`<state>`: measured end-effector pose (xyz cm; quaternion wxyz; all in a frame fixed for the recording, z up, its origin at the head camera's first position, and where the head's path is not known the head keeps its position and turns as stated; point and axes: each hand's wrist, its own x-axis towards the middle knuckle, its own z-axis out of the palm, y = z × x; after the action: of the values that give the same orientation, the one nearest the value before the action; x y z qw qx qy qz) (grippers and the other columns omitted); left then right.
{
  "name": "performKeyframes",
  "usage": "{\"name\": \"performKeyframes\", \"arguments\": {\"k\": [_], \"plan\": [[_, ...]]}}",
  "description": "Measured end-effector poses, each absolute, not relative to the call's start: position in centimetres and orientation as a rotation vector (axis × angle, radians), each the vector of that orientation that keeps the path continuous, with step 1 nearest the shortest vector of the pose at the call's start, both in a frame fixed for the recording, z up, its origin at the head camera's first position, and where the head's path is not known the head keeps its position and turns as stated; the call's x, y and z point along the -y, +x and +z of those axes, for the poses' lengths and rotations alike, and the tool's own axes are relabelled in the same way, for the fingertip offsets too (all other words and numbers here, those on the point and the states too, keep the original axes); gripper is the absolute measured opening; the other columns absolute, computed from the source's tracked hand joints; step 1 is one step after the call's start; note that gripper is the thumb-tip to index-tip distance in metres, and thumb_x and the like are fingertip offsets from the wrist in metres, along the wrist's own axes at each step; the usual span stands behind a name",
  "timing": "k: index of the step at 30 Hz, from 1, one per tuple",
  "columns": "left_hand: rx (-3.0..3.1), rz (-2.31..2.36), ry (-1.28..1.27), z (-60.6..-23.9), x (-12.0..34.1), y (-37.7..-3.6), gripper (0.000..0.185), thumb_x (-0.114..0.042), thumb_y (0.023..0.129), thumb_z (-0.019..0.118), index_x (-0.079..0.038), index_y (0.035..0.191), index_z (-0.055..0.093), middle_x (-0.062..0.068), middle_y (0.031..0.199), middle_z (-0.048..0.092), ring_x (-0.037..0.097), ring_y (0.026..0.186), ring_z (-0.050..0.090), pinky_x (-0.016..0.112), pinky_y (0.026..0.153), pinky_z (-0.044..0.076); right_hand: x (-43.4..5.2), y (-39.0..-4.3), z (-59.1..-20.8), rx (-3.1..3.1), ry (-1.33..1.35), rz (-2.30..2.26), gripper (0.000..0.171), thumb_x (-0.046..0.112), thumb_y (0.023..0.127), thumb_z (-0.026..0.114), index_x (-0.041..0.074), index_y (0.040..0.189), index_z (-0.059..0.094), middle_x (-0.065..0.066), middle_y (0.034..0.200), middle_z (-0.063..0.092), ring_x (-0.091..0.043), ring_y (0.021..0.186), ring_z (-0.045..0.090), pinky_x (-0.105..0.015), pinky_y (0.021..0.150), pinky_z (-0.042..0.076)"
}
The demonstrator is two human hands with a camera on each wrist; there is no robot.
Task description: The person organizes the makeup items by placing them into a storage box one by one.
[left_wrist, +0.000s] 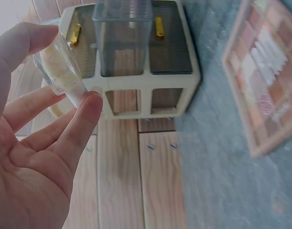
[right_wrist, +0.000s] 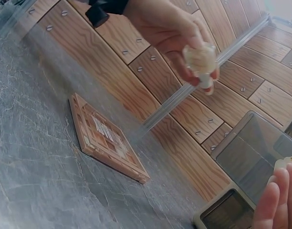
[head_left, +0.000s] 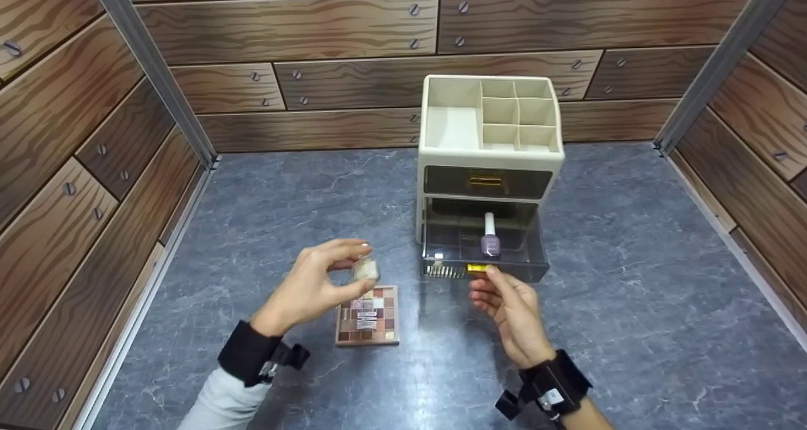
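Observation:
My left hand (head_left: 353, 258) pinches a small clear bottle (head_left: 365, 270) of pale contents with a white cap, held above the table. The left wrist view shows the bottle (left_wrist: 57, 64) between thumb and fingers (left_wrist: 86, 114). Just below it an eyeshadow palette (head_left: 367, 315) lies flat. A cream organizer (head_left: 492, 156) stands behind, its lower smoky drawer (head_left: 536, 253) pulled out with a purple nail polish (head_left: 490, 243) lying inside. My right hand (head_left: 488, 273) pinches the drawer's gold handle (head_left: 476, 268). In the right wrist view my right fingertips (right_wrist: 278, 195) sit beside that handle.
Wood-pattern walls (head_left: 82, 140) close in the grey marbled table (head_left: 630, 304) on three sides. The organizer's upper drawer (head_left: 487, 182) is closed, and its top compartments (head_left: 520, 111) hold nothing. Bare tabletop lies left and right of the organizer.

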<state>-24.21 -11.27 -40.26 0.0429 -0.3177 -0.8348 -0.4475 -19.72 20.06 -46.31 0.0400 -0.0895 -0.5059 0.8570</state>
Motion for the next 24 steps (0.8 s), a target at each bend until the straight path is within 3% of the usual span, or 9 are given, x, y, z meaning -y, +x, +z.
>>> {"name": "performKeyframes", "arguments": {"k": [8, 18, 24], "plan": [[2.457, -1.460, -1.038, -39.8, 8.6, -24.7, 0.051, -0.035, 0.081, 0.076, -0.008, 0.122, 0.063, 0.008, 0.132, 0.057, 0.010, 0.104, 0.062, 0.023, 0.090, 0.051, -20.1, -19.7, -46.5, 1.561, -0.256, 2.621, 0.021, 0.021, 0.095, 0.060, 0.000, 0.094, 0.063, -0.009, 0.079, 0.069, -0.017, 0.067, 0.065, -0.026, 0.063, 0.056], [2.392, -1.538, -1.146, -39.4, 5.7, -25.1, 0.052, -0.034, 0.082, 0.075, -0.006, 0.124, 0.061, 0.007, 0.134, 0.055, 0.014, 0.108, 0.061, 0.024, 0.093, 0.050, -20.2, -19.4, -46.9, 1.574, -0.299, 2.629, 0.030, 0.021, 0.094, 0.061, -0.009, 0.102, 0.059, -0.010, 0.079, 0.069, -0.018, 0.067, 0.065, -0.027, 0.062, 0.056], [2.396, -1.415, -1.198, -38.1, 4.3, -26.0, 0.052, -0.032, 0.082, 0.075, -0.006, 0.124, 0.061, 0.010, 0.134, 0.055, 0.014, 0.110, 0.060, 0.021, 0.092, 0.049, -20.1, -19.8, -46.6, 1.545, -0.256, 2.628, 0.022, 0.020, 0.094, 0.061, -0.002, 0.096, 0.062, -0.010, 0.079, 0.069, -0.018, 0.067, 0.065, -0.027, 0.062, 0.056]]}}
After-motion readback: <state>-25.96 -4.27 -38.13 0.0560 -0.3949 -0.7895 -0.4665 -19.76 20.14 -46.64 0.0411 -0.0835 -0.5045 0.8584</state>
